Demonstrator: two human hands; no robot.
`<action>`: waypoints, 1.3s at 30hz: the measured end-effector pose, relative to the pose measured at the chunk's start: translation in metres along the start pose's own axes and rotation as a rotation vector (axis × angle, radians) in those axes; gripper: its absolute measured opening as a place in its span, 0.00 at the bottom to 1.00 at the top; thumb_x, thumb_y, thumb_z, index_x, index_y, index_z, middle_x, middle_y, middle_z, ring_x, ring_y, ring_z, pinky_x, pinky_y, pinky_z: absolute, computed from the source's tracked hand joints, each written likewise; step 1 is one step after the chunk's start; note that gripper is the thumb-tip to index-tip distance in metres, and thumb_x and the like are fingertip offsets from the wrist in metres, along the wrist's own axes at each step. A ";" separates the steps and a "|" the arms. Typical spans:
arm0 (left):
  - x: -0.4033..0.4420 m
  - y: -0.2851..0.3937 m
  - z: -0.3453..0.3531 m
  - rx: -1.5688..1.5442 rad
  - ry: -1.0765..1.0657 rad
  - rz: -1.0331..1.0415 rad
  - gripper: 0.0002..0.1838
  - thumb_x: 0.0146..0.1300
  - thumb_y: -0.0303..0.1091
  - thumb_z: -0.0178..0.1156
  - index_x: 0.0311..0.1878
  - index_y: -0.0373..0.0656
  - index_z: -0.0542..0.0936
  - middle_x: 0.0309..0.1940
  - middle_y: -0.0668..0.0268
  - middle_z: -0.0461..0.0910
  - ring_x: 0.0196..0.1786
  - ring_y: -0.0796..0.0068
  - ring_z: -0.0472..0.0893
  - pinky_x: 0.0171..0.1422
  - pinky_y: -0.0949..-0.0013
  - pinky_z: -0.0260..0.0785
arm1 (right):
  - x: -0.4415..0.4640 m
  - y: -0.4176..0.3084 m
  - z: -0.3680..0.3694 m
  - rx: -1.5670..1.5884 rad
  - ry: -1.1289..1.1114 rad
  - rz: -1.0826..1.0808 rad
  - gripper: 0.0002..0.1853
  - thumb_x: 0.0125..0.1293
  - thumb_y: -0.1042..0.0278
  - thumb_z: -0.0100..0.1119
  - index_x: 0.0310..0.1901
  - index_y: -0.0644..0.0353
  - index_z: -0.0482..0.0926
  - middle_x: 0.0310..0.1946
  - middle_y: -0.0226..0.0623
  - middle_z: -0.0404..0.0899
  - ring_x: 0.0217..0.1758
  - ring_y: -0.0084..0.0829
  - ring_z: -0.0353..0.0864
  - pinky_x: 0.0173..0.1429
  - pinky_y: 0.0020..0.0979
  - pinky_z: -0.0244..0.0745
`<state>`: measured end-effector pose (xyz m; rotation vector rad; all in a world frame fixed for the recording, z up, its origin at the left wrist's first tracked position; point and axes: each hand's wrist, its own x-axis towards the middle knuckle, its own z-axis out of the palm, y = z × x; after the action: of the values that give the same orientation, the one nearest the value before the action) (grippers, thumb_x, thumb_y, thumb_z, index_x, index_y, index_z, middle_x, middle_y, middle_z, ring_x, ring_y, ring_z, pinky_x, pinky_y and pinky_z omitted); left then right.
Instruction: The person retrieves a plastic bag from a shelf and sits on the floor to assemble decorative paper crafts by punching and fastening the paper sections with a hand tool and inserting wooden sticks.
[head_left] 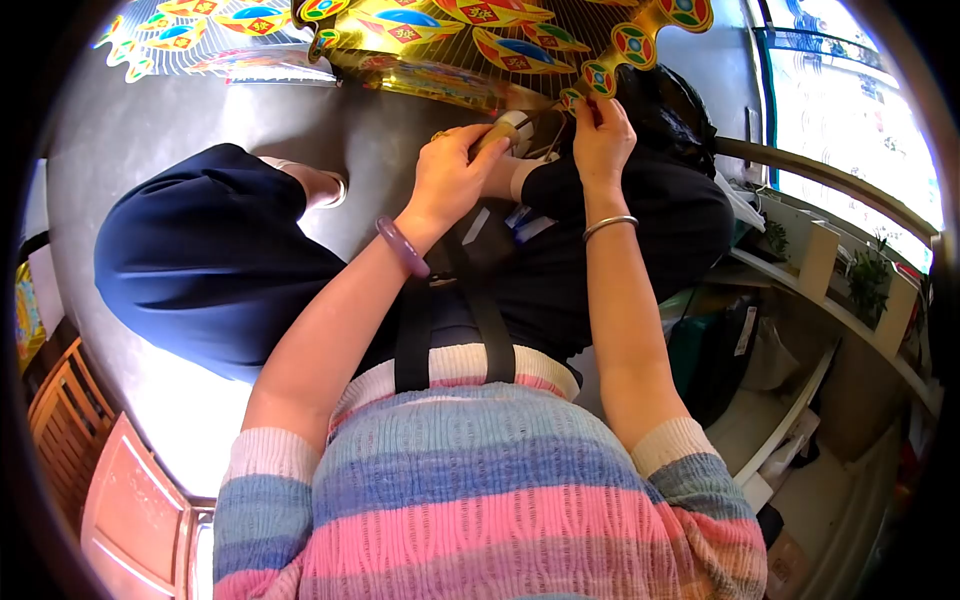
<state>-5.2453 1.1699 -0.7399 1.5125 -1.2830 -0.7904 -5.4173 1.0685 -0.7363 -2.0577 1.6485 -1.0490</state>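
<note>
My left hand (450,175), below a purple bangle, is closed round the wooden handle (494,138) of a tool with a thin dark shaft. That shaft points up and right toward the scalloped edge of a shiny gold sheet (400,70) printed with red, blue and yellow motifs. At this edge, the fingertips of my right hand (603,145) pinch a small round-patterned tab (570,98). A silver bangle sits on the right wrist. The tool's tip is too small to make out against the edge.
Another patterned sheet (200,45) lies at upper left. A black plastic bag (665,110) is right of my right hand. Plants (868,280) stand along a ledge by the bright window. Wooden chairs (140,500) are at lower left, and cluttered shelves (790,410) at right.
</note>
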 end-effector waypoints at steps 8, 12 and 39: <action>0.008 0.006 0.010 -0.137 -0.101 -0.232 0.17 0.58 0.42 0.58 0.42 0.38 0.81 0.36 0.53 0.81 0.40 0.52 0.79 0.44 0.61 0.71 | -0.001 -0.003 -0.001 0.041 0.010 -0.020 0.04 0.53 0.78 0.61 0.31 0.66 0.77 0.23 0.41 0.72 0.24 0.38 0.74 0.30 0.30 0.68; 0.008 0.002 0.013 -0.129 -0.094 -0.234 0.17 0.58 0.43 0.59 0.42 0.39 0.82 0.36 0.53 0.81 0.40 0.52 0.79 0.44 0.61 0.71 | 0.000 -0.003 -0.001 0.031 0.008 -0.018 0.04 0.53 0.78 0.60 0.31 0.67 0.77 0.23 0.41 0.72 0.24 0.38 0.74 0.30 0.30 0.69; 0.011 0.006 0.012 -0.066 -0.047 -0.127 0.18 0.60 0.42 0.62 0.46 0.36 0.81 0.30 0.61 0.83 0.29 0.81 0.78 0.36 0.75 0.70 | -0.001 -0.007 -0.008 0.009 -0.016 0.022 0.05 0.53 0.79 0.59 0.33 0.63 0.77 0.26 0.40 0.76 0.27 0.37 0.78 0.34 0.30 0.73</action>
<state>-5.2555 1.1568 -0.7369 1.5414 -1.1921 -0.9459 -5.4174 1.0733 -0.7268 -2.0329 1.6519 -1.0280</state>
